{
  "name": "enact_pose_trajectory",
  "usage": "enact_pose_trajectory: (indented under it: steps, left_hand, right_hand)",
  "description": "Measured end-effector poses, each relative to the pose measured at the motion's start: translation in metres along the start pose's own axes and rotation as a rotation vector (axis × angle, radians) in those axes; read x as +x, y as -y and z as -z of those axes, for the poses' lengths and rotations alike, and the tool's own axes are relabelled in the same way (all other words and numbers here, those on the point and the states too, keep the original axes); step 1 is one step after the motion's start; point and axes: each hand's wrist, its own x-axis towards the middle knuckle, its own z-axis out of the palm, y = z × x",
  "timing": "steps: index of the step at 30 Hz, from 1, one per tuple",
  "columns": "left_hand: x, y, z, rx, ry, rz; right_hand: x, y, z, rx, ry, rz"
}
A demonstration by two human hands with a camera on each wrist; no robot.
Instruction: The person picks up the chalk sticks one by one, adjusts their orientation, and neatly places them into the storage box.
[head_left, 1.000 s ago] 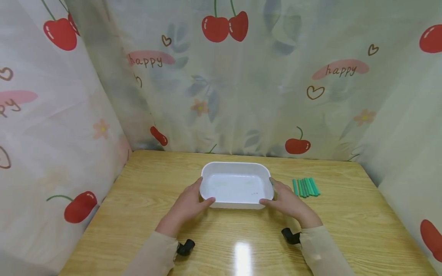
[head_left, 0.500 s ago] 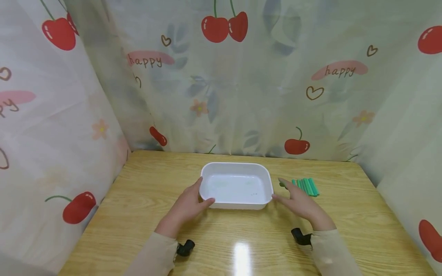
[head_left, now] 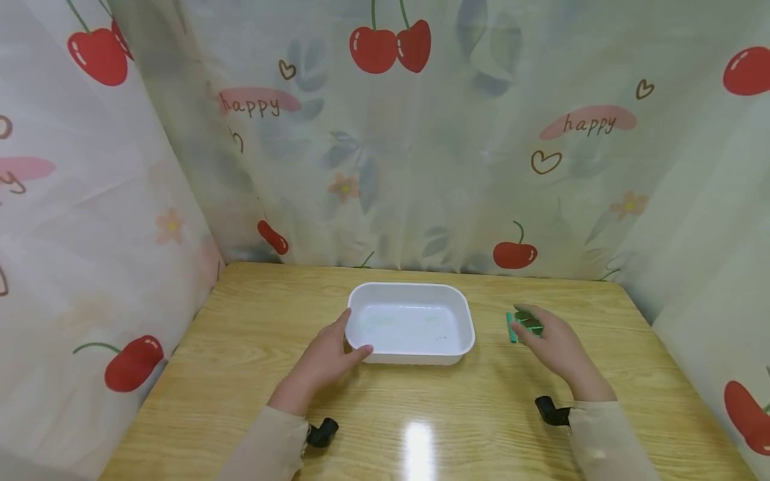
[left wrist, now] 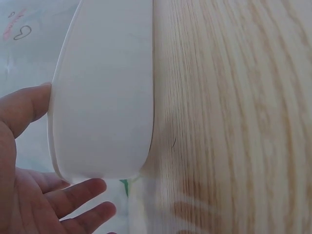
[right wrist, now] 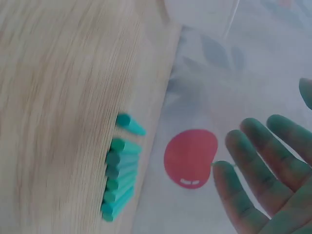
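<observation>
A white plastic tub (head_left: 411,327), rectangular with rounded corners, stands on the wooden table with faint green smudges and small dark specks inside. My left hand (head_left: 332,347) holds its near left corner, thumb on the front rim and fingers along the left end. In the left wrist view, the thumb touches the tub's rim while some fingers spread off its wall. To the right lies a row of round green and teal sticks (right wrist: 122,168), one slightly apart. Over them hovers my right hand (head_left: 559,344), fingers spread, green-stained and holding nothing; it partly hides the row in the head view.
The wooden table (head_left: 385,407) meets a printed curtain (head_left: 415,167) at the back, with more printed cloth on both sides. A black wrist camera (head_left: 323,433) sits at the left cuff, another black wrist camera (head_left: 551,411) at the right.
My right hand has let go of the tub's right end and moved right, over the green sticks. My left hand and the tub have stayed in place.
</observation>
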Motion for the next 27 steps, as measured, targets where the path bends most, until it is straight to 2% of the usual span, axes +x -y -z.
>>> enact_pose_trajectory:
  steps: [15,21,27]
  left_hand:
    - [0.001,0.002,0.000,-0.002,0.004,-0.005]
    - [-0.001,0.000,0.000,-0.007,0.002,0.002]
    - [-0.001,0.000,0.000,-0.005,0.005,0.007]
  right_hand:
    - [0.008,-0.036,0.013,0.010,-0.144,-0.014]
    - [0.017,-0.050,0.017,0.018,-0.132,-0.043]
    - [0.026,-0.064,0.022,-0.022,-0.075,-0.100]
